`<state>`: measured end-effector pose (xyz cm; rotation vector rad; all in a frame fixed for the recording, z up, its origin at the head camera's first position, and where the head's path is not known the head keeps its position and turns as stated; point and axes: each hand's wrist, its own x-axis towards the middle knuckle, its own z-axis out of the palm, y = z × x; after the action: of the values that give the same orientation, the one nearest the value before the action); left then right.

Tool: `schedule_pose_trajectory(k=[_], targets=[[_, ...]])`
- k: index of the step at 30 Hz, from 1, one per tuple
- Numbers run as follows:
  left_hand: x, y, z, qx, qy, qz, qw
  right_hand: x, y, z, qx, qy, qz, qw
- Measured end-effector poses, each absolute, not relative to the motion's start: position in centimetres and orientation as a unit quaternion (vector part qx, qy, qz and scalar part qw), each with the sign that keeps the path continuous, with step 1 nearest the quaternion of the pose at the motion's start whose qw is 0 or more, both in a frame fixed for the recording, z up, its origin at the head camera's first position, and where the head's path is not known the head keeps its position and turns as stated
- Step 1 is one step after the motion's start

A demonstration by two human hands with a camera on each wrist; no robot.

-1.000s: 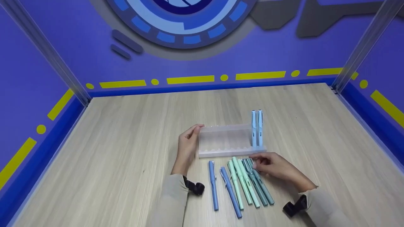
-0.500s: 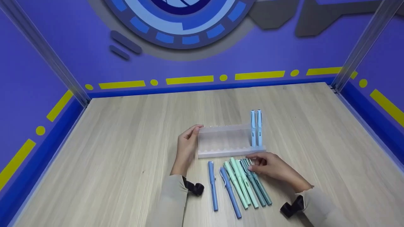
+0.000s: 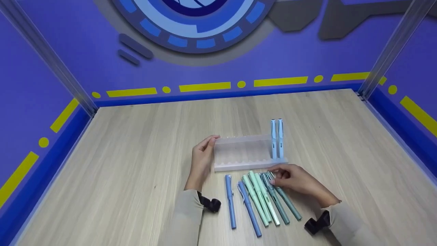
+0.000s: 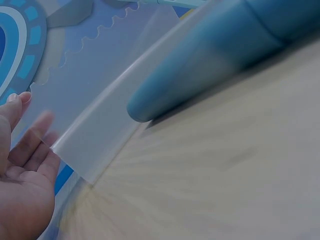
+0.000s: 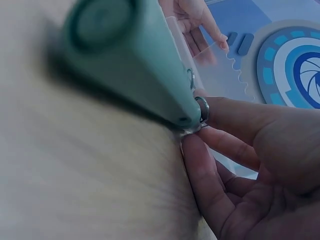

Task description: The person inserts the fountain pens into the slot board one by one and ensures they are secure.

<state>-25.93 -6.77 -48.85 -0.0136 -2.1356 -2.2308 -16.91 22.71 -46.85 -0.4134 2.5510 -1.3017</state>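
Note:
A translucent pen rack (image 3: 242, 150) with a notched ledge stands in the middle of the table, two light blue pens (image 3: 273, 143) upright at its right end. My left hand (image 3: 201, 162) holds the rack by its left edge, thumb at the upper corner and other fingers behind the clear sheet. In front of the rack, my right hand (image 3: 297, 181) pinches the cap end of the rightmost dark green pen (image 3: 291, 205) between thumb and fingers. That pen (image 5: 135, 70) looms large in the right wrist view. Another dark green pen (image 3: 279, 203) lies just left of it.
Several mint green pens (image 3: 263, 196) lie side by side left of the dark green ones. Further left are two blue pens (image 3: 230, 205), a gap between them. Blue panels (image 3: 218, 73) wall the wooden table (image 3: 136, 153) at the back and sides.
The rightmost dark green pen has swung right, away from its neighbour, in my right hand's fingers. The mint green pens shifted closer together earlier. My left hand stays on the rack.

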Motion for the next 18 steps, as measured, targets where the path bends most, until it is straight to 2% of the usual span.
schedule_pose_trajectory(k=[7,18], targets=[[-25.9,-6.73,-48.84,-0.001,-0.694,-0.719,0.029,-17.01,22.87,-46.74,-0.165,0.871,-0.444,0.13],[-25.86,-6.71,-48.88,0.002,-0.697,-0.717,0.03,-17.13,22.77,-46.94,-0.129,0.865,-0.469,0.123]])
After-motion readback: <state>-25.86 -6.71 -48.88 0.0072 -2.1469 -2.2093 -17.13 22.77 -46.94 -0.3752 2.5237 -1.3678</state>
